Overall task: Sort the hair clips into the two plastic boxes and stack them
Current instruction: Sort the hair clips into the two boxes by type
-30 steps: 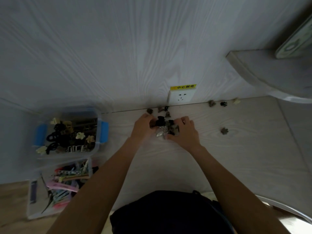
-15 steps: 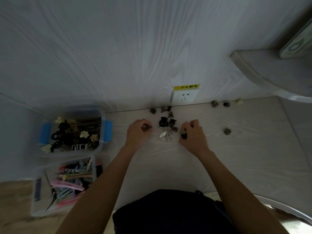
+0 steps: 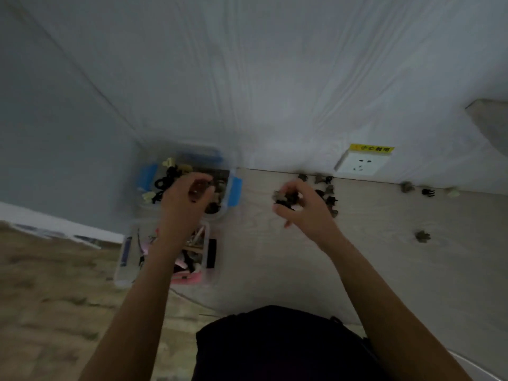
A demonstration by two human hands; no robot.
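Observation:
The frame is motion-blurred. My left hand hovers over the far clear box with blue latches, closed on small dark claw clips. That box holds black, cream and brown claw clips. My right hand is over the table to the right of the box, gripping a few dark claw clips. Behind it lies a small pile of claw clips near the wall. The nearer clear box holds long pink and coloured clips, partly hidden by my left forearm.
More loose claw clips lie along the wall and one on the table. A white wall socket with a yellow label is behind the pile. A shelf corner juts in at the right.
Both hands picked up clips from the pile and moved left; the left hand now is over the far box. The camera has swung left.

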